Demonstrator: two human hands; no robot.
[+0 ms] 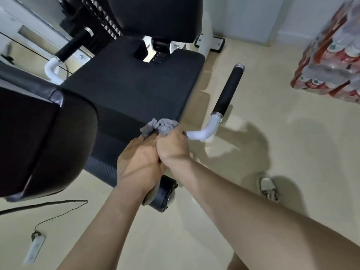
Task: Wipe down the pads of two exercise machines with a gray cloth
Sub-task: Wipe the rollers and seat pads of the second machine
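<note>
The left hand is pressed against the right, its fingers reaching forward under the bunched gray cloth; they seem closed on the cloth's lower folds, though the right hand hides most of that grip. Far left, a dark glossy pad of a nearer machine fills the frame edge, and beyond it lies the black seat pad with the back pad rising behind. The cloth sits at the seat pad's near right corner, touching its edge. The right hand is fisted tight around the cloth's right side, thumb over the top. Further right, a black grip handle on a white bar stands apart from the hands, with wrapped cans beyond it on the floor.

The cloth looks light, soft and limp, so it should crumple readily and need a wad in the palm to press flat. The pads look firm and smooth; a cloth would likely slide easily. Best hold: gather the loose ends into one fist, leaving a broad face free for wiping.
</note>
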